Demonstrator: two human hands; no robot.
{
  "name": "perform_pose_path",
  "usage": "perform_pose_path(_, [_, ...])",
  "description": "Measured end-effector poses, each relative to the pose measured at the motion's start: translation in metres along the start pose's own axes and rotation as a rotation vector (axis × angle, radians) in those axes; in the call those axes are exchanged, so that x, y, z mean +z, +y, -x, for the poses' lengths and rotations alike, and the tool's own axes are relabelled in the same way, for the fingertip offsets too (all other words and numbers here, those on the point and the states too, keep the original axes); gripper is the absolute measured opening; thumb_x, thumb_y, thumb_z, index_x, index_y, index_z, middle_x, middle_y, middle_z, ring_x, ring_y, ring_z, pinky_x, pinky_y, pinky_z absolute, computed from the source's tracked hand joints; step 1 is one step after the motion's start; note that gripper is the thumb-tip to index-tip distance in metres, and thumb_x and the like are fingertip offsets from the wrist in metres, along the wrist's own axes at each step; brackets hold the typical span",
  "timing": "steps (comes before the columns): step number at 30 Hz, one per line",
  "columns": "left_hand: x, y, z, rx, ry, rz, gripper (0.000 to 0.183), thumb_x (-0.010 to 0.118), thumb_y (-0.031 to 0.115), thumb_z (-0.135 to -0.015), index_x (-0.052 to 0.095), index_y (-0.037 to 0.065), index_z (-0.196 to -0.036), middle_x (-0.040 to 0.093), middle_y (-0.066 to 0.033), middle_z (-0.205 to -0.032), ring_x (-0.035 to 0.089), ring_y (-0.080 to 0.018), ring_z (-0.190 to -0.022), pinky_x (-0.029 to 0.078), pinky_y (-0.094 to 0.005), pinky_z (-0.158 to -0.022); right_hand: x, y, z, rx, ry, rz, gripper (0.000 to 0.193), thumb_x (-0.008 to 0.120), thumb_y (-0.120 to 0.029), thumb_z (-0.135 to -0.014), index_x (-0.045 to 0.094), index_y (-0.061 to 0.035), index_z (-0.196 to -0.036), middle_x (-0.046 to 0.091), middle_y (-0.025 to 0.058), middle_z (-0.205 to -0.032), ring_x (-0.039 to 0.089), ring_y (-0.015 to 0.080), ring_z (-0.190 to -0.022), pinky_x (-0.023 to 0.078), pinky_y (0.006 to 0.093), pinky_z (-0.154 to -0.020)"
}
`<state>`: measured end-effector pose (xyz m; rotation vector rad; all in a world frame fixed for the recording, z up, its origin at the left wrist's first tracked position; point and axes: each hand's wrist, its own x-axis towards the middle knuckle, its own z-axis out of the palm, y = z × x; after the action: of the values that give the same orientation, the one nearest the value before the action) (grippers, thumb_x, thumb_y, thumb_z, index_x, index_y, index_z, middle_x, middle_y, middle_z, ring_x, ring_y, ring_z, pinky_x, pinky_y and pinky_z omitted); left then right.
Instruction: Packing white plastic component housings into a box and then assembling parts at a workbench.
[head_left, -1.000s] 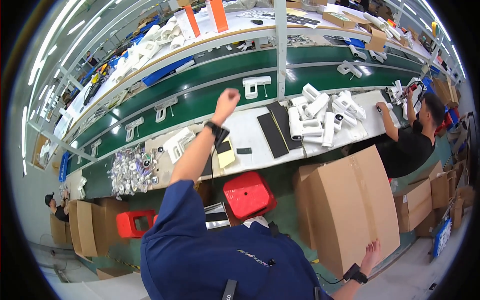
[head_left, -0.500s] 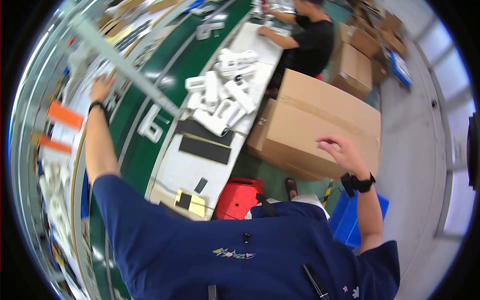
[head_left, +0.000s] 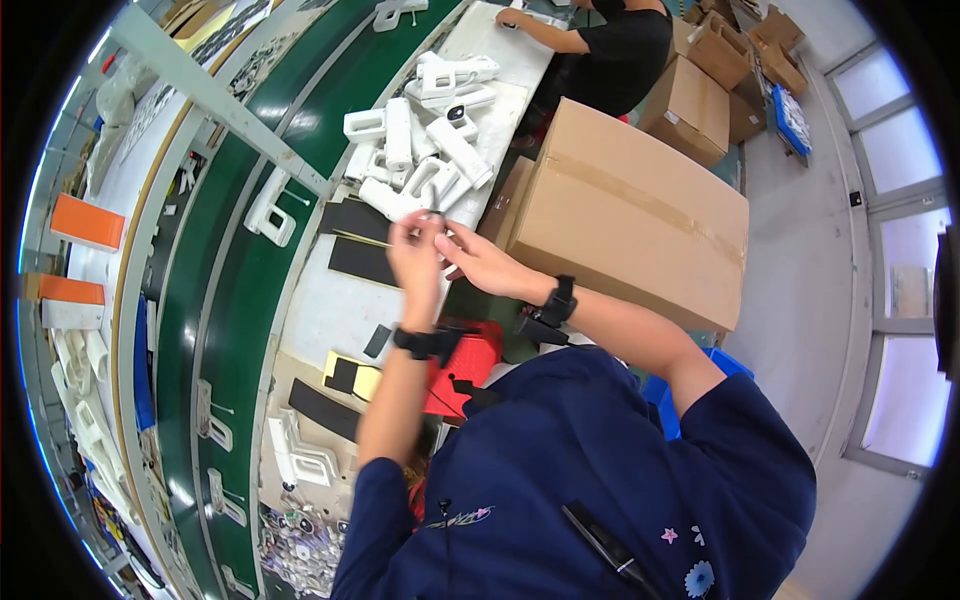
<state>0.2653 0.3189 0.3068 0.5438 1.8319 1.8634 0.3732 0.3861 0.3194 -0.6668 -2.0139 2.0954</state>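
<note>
Your left hand (head_left: 412, 258) and right hand (head_left: 490, 267) have come together near the white housings (head_left: 398, 135), fingers half-curled, any hold unclear; a stray knuckle could topple one.

Workshop interior: pale wall (head_left: 795, 265), bright windows (head_left: 908, 280).
From where I stand, panes glow whitish-violet in grey frames on the right. Green floor (head_left: 733, 170) shows in gaps. A long white surface (head_left: 325, 310) runs beside a green conveyor belt (head_left: 245, 340); past the belt, a raised shelf (head_left: 135, 190) with a brown edge, and a pale post (head_left: 215, 105). Red stool (head_left: 475, 350), partly hidden, beside the surface.
</note>
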Motion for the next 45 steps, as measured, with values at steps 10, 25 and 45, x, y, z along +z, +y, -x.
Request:
perform_pose_path(10, [0.124, -0.075, 0.035, -0.063, -0.09, -0.175, 0.031, 0.054, 0.011, -0.094, 0.049, -0.002, -0.122, 0.06, -0.0171, -0.112, 0.057, -0.0267, -0.104, 0.044, -0.0348, -0.093, -0.239, 0.045, -0.056, 0.171, -0.106, 0.41, 0.035, 0.054, -0.034, -0.098, 0.052, -0.0033, -0.114, 0.056, 0.004, -0.071, 0.057, 0.013, -0.057, 0.046, 0.03, -0.053])
perform_pose_path(25, [0.282, -0.133, -0.032, -0.299, -0.161, -0.942, 0.054, 0.072, 0.026, -0.079, 0.046, -0.004, -0.116, 0.045, -0.0214, -0.117, 0.043, -0.0379, -0.112, 0.036, -0.0511, -0.092, -0.408, 0.061, -0.222, 0.256, -0.539, 0.789, 0.029, 0.066, -0.023, -0.088, 0.061, -0.0055, -0.11, 0.062, 0.0046, -0.089, 0.054, 0.0136, -0.072, 0.047, 0.0305, -0.068])
perform_pose_path(45, [0.293, -0.151, -0.062, -0.553, -0.087, -0.857, 0.036, 0.071, 0.028, -0.08, 0.06, 0.002, -0.102, 0.058, -0.0157, -0.111, 0.05, -0.0324, -0.108, 0.038, -0.0446, -0.09, -0.439, 0.106, -0.233, 0.058, -0.713, 0.628, 0.025, 0.055, 0.002, -0.087, 0.059, -0.0073, -0.109, 0.052, 0.0006, -0.075, 0.048, 0.008, -0.067, 0.045, 0.0261, -0.064])
